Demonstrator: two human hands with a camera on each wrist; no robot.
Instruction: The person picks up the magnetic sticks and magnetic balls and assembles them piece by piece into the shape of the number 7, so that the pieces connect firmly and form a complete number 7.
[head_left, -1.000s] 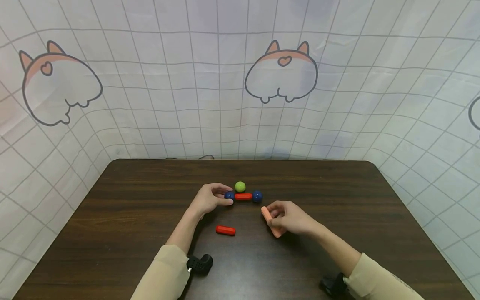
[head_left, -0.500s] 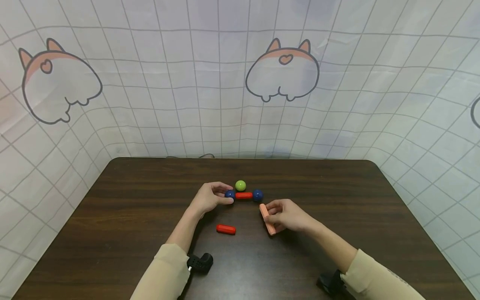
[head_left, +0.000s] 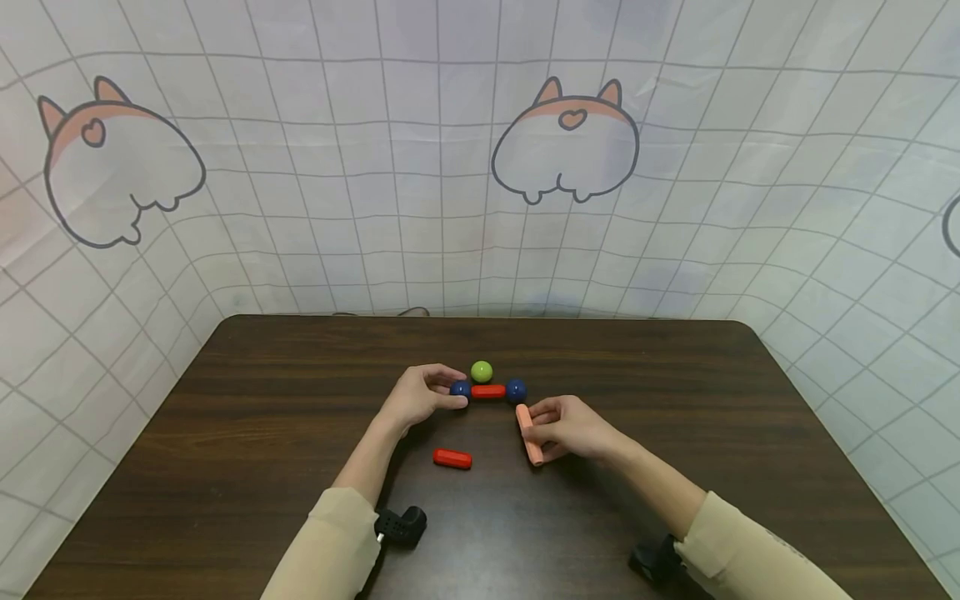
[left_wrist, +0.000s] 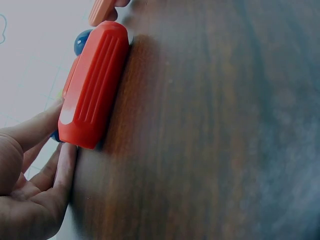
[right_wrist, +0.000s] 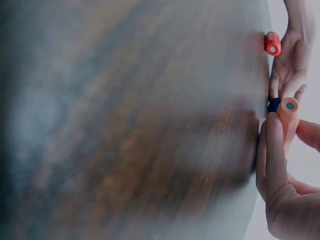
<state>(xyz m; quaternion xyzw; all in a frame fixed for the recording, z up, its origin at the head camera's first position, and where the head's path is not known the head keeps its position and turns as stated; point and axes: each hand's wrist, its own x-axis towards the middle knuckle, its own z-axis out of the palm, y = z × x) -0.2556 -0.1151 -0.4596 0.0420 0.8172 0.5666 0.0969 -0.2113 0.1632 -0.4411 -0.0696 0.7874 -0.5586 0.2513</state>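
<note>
Joining appears in hand: your left hand [head_left: 417,397] pinches the left blue ball [head_left: 459,390], your right hand [head_left: 576,428] grips the peach rod [head_left: 523,416] just beside the right blue ball [head_left: 516,391]; alignment seems required next.

Between the left hand [head_left: 420,400] and the right hand [head_left: 576,429], a corridor is left over the dark brown wood-grain table [head_left: 645,358], but it is narrowed by a short, ridged, glossy red stick [head_left: 452,458]. Its far end is barred by a row: a dark-blue ball [head_left: 461,390] held by the left hand, a red rod [head_left: 488,391] and a second dark-blue ball [head_left: 516,391]. Just behind, passage is obstructed by a glossy lime-green ball [head_left: 482,372]. The row's near right side is hemmed in by a peach-coloured stick [head_left: 529,435], pinched by the right hand. Wider room is offered outside both hands; beyond the table, reach is bounded by a white gridded cloth [head_left: 465,225].
</note>
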